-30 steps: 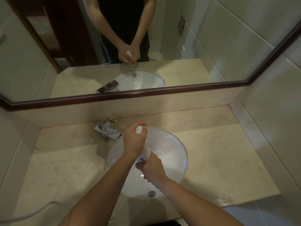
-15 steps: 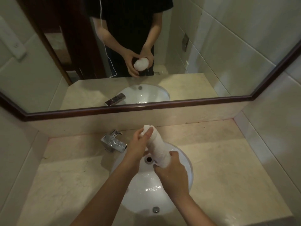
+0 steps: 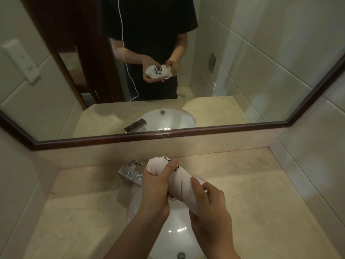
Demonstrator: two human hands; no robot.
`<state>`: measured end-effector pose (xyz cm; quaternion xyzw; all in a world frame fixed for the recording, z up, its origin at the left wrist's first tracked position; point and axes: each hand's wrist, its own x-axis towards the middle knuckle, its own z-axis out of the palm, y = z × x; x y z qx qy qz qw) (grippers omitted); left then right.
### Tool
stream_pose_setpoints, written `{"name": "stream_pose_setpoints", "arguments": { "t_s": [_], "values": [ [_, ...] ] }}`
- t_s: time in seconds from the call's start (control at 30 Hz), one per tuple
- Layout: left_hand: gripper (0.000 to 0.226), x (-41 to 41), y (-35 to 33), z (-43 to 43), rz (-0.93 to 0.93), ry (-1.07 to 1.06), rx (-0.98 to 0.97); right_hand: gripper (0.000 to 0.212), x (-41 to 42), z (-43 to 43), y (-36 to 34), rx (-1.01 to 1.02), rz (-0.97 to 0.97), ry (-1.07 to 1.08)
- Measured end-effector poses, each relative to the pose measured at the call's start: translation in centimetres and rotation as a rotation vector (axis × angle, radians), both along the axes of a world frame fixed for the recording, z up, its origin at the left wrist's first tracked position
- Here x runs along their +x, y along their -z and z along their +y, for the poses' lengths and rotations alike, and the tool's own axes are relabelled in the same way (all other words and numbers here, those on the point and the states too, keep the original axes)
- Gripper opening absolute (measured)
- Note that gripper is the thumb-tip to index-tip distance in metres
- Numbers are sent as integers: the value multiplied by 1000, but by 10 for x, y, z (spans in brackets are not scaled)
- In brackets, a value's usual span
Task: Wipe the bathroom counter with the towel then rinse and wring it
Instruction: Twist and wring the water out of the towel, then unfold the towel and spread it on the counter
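From the head view, you hold the towel [image 3: 179,186] rolled into a thick sausage above the sink [image 3: 168,230], its far end raised toward the faucet [image 3: 130,174]. Your left hand [image 3: 156,191] is wrapped around the upper half, fingers closed across the roll; your right hand [image 3: 209,212] is clamped on the lower end, thumb lying along the cloth. To wring it well, keep both grips firm and turn your wrists in opposite directions, holding the roll over the bowl so the runoff lands inside and not on the surface [image 3: 261,202] you have wiped. The mirror [image 3: 242,81] shows the same grip from the front, with a dark emblem on the towel's end. I cannot tell whether water is dripping right now; the glare on the basin hides it.
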<state>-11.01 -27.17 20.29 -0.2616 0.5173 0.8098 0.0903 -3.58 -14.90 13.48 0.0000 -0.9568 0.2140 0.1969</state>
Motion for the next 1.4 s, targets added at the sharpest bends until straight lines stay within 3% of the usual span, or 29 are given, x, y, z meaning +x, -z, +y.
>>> {"name": "stream_pose_setpoints", "arguments": {
  "t_s": [0.07,0.13,0.2,0.27,0.33,0.4,0.5,0.57,0.67,0.73,0.8,0.83,0.9,1.0,1.07,1.1,1.23,1.3,1.4],
  "values": [
    [19,2,2,-7,73,20,20,113,0,8,-8,-191,-111,-27],
    [27,3,4,-15,119,43,56,98,-3,13,-24,-499,-346,-22],
    [47,3,5,-24,165,104,123,91,-5,19,-37,-850,-515,-51],
    [76,4,5,-34,212,218,238,88,1,28,-48,-1350,-673,-184],
    [95,3,5,-45,229,340,345,94,11,34,-61,-1589,-752,-263],
    [96,2,3,-54,202,411,386,107,10,37,-60,-1391,-621,-210],
    [71,2,-5,-56,163,416,254,76,8,33,-54,-693,-233,-104],
    [55,5,-15,-54,132,391,133,81,16,37,-49,-399,-122,-162],
    [43,11,-29,-49,157,455,32,93,27,41,-53,-171,23,-161],
    [37,14,-32,-43,188,430,-70,70,26,38,-52,25,236,-207],
    [34,15,-30,-39,200,359,-162,54,27,33,-52,126,300,-294],
    [36,15,-29,-38,200,330,-179,53,28,30,-53,134,261,-297],
    [38,14,-27,-40,209,282,-181,74,28,32,-55,-12,49,-208],
    [43,9,-28,-51,248,301,-95,99,22,37,-63,-678,-353,-186],
    [46,4,-30,-56,261,340,-59,105,11,44,-62,-1169,-469,-219],
    [44,2,-32,-57,267,357,-57,109,5,50,-61,-1317,-493,-207],
    [40,-3,-37,-55,270,363,-63,104,-6,61,-66,-1405,-716,-288],
    [35,-5,-40,-55,271,361,-95,97,-12,68,-76,-1300,-787,-383],
    [35,-6,-41,-56,345,432,-221,97,-37,67,-93,-1025,-668,-313]
  ]
}}
